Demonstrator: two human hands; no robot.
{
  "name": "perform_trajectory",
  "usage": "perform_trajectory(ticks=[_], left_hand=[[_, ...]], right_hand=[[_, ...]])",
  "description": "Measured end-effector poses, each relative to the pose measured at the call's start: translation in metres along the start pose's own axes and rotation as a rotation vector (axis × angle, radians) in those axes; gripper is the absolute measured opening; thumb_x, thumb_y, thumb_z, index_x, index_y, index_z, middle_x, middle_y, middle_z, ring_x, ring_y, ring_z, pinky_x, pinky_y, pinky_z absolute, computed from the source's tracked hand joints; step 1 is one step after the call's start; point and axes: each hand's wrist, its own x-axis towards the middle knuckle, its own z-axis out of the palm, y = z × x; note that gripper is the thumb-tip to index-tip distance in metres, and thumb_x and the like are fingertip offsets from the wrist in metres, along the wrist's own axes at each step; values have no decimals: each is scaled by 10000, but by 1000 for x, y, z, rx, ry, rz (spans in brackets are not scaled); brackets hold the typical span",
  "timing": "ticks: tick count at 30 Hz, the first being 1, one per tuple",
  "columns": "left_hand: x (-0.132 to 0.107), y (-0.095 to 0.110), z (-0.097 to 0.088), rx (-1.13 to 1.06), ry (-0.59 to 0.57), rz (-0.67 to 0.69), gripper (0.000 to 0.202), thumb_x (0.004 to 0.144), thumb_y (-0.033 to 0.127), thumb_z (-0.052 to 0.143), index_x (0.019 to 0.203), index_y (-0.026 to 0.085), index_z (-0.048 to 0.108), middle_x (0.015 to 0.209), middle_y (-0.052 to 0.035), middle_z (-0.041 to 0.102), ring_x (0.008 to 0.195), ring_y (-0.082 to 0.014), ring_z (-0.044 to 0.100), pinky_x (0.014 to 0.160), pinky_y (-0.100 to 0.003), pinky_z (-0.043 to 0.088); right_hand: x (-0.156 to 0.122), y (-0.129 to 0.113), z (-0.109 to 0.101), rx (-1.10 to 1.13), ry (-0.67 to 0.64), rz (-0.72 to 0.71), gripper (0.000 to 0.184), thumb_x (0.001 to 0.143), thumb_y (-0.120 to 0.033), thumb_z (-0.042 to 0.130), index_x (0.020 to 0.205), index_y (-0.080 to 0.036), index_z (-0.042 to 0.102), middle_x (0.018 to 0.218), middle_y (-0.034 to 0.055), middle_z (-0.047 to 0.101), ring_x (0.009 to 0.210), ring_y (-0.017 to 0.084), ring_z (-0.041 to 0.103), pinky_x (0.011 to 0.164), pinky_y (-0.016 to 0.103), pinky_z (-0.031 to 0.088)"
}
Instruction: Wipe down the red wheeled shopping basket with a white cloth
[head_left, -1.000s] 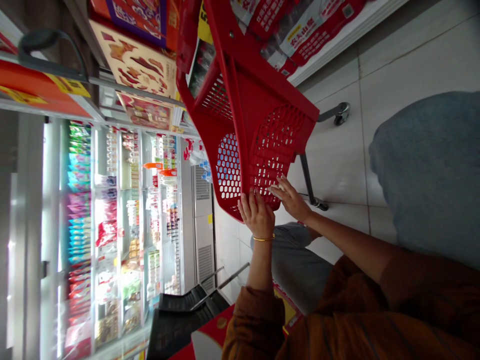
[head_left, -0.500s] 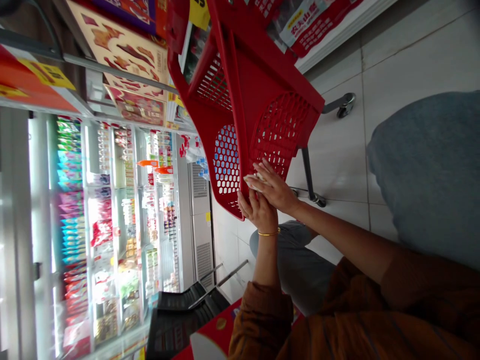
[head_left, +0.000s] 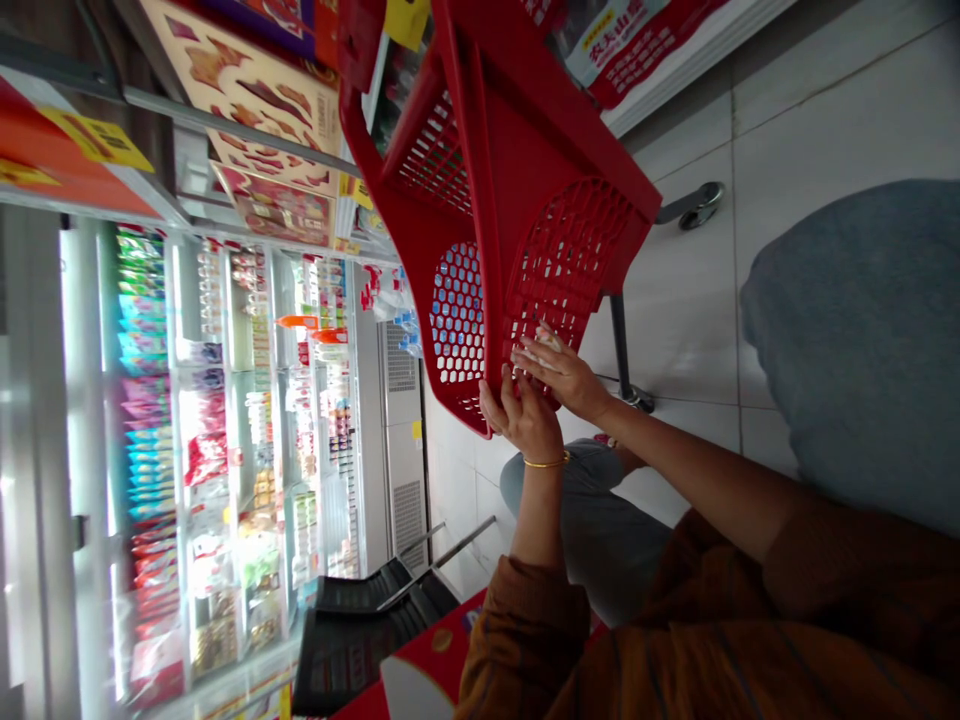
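Observation:
A red plastic shopping cart basket (head_left: 517, 190) with mesh walls fills the upper middle of the view. My left hand (head_left: 525, 420), with a gold bangle on the wrist, has its fingers curled round the basket's lower corner rim. My right hand (head_left: 566, 378) presses a small white cloth (head_left: 541, 345) against the outside of the mesh wall, with the fingers laid over it. Both forearms come out of brown sleeves at the bottom.
The picture is turned sideways. Lit fridge shelves (head_left: 217, 430) full of packets run along the left. The cart's metal leg (head_left: 622, 350) and a wheel (head_left: 701, 200) stand on white floor tiles. Black baskets (head_left: 360, 620) lie at the bottom. A blue-grey shape (head_left: 862, 340) is at right.
My right hand slid the cloth from the mesh's lower edge over to the basket rim, then back onto the mesh. My left hand kept hold of the corner.

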Motion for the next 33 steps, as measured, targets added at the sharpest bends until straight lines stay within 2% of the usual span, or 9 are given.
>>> perform_trajectory(ticks=[3, 10, 16, 19, 22, 25, 27, 30, 33], left_hand=[[0, 0, -1, 1, 15, 2, 242, 914, 236, 517, 1073, 200, 696, 1215, -110, 645, 1356, -284, 350, 1117, -519, 297], [0, 0, 0, -2, -10, -41, 235, 915, 233, 517, 1058, 207, 701, 1198, -106, 653, 1354, -284, 354, 1119, -530, 295], [1, 1, -1, 9, 24, -24, 233, 908, 232, 524, 1053, 213, 705, 1178, -97, 665, 1359, -282, 349, 1109, -520, 327], [2, 2, -2, 7, 19, -17, 238, 902, 225, 527, 1064, 205, 701, 1183, -106, 661, 1364, -290, 340, 1110, -537, 320], [1, 2, -3, 0, 0, -31, 246, 902, 216, 518, 1067, 205, 700, 1190, -117, 656, 1363, -291, 343, 1118, -555, 295], [-1, 1, -3, -10, -21, -48, 258, 902, 211, 506, 1078, 211, 696, 1205, -119, 647, 1359, -286, 351, 1126, -558, 274], [-2, 1, -4, -10, -34, -48, 268, 898, 209, 505, 1090, 210, 692, 1219, -119, 640, 1362, -288, 346, 1127, -553, 272], [-2, 2, -5, 2, -23, -32, 279, 891, 207, 500, 1091, 201, 693, 1210, -119, 646, 1361, -294, 343, 1129, -549, 268], [-1, 4, -7, 10, 1, -16, 276, 890, 207, 491, 1071, 194, 699, 1194, -116, 654, 1355, -292, 351, 1132, -549, 258]], right_hand=[[-7, 5, 0, 28, -4, 6, 411, 989, -226, 372, 1384, -333, 417, 1398, -14, 508, 1363, 177, 378, 1204, 503, 178], [-27, 18, -4, -53, 30, 11, 472, 978, -162, 366, 1404, -366, 368, 1454, -16, 438, 1400, 191, 310, 1188, 522, 238], [-48, 25, -11, -158, 79, 77, 452, 963, -106, 325, 1344, -292, 481, 1436, 44, 454, 1408, 213, 293, 1145, 539, 319], [-50, 23, -12, -195, 94, 63, 413, 953, -103, 354, 1303, -253, 514, 1393, 74, 497, 1398, 221, 313, 1126, 544, 353], [-40, 16, -9, -208, 117, 4, 367, 945, -133, 417, 1290, -231, 492, 1377, 95, 496, 1391, 234, 327, 1096, 524, 406], [-23, 8, -6, -167, 173, -39, 347, 936, -170, 463, 1271, -258, 465, 1430, 91, 410, 1373, 237, 362, 1032, 490, 488], [-9, 2, -7, -121, 201, -32, 332, 924, -189, 497, 1241, -285, 483, 1447, 76, 370, 1356, 230, 389, 1023, 466, 499], [9, -7, -12, -77, 153, 17, 296, 931, -195, 476, 1201, -299, 544, 1398, 58, 430, 1337, 214, 417, 1066, 440, 461], [22, -16, -17, -45, 89, -9, 310, 952, -207, 431, 1221, -276, 569, 1312, 59, 536, 1343, 209, 410, 1097, 445, 426]])
